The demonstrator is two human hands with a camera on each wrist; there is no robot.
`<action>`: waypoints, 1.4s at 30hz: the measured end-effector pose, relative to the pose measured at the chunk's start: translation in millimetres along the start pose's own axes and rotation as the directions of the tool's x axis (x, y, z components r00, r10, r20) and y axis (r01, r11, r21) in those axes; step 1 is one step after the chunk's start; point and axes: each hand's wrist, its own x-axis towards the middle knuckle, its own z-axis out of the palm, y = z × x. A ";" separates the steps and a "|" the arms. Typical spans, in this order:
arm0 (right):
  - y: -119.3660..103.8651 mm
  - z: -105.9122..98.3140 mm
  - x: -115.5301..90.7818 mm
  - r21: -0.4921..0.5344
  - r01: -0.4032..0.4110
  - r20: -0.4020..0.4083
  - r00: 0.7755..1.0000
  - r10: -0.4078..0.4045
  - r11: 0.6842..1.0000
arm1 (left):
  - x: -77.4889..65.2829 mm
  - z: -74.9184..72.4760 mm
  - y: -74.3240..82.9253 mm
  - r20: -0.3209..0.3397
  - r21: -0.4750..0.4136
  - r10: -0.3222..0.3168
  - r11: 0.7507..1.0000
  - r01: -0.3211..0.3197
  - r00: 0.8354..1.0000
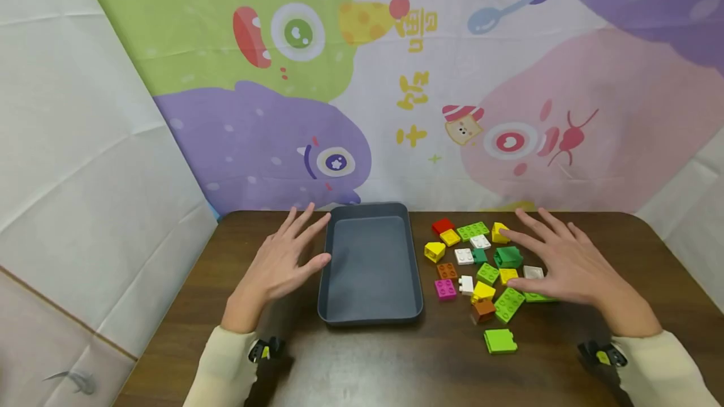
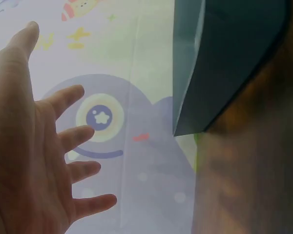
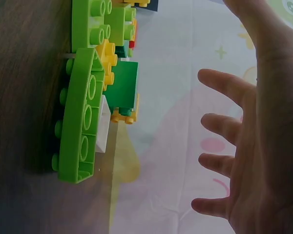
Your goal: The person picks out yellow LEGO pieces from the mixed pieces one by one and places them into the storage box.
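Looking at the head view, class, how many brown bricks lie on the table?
2. One brown brick lies just beyond the magenta brick; the other brown brick sits in front of a yellow brick. Others could be hidden behind the right hand.

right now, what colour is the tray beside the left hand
The tray is dark bluish grey, seen best in the head view.

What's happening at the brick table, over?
Left hand spread, empty, beside dark tray. Right hand spread, empty, near toy bricks. Bricks scattered right of tray. Tray lies between left hand and bricks.
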 end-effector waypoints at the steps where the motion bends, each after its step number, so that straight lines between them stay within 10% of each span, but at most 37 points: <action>1: 0.1 0.4 -0.4 0.003 -0.002 0.001 1.000 0.002 1.000 | 0.9 -0.6 0.1 0.001 -0.009 0.001 1.000 -0.001 1.000; 21: 0.8 5.2 -0.3 0.016 0.002 0.005 1.000 -0.002 1.000 | 18.9 -0.8 -10.2 -0.003 -0.175 0.090 0.981 -0.089 0.996; 32: 0.4 0.1 -0.6 -0.003 0.001 0.004 1.000 -0.001 1.000 | 13.1 -6.1 -33.7 0.028 -0.163 -0.016 0.986 0.021 0.999; 42: -2.5 1.8 0.0 0.006 0.015 -0.006 1.000 -0.014 1.000 | 18.7 1.7 -29.9 -0.108 -0.335 -0.061 0.942 0.021 0.992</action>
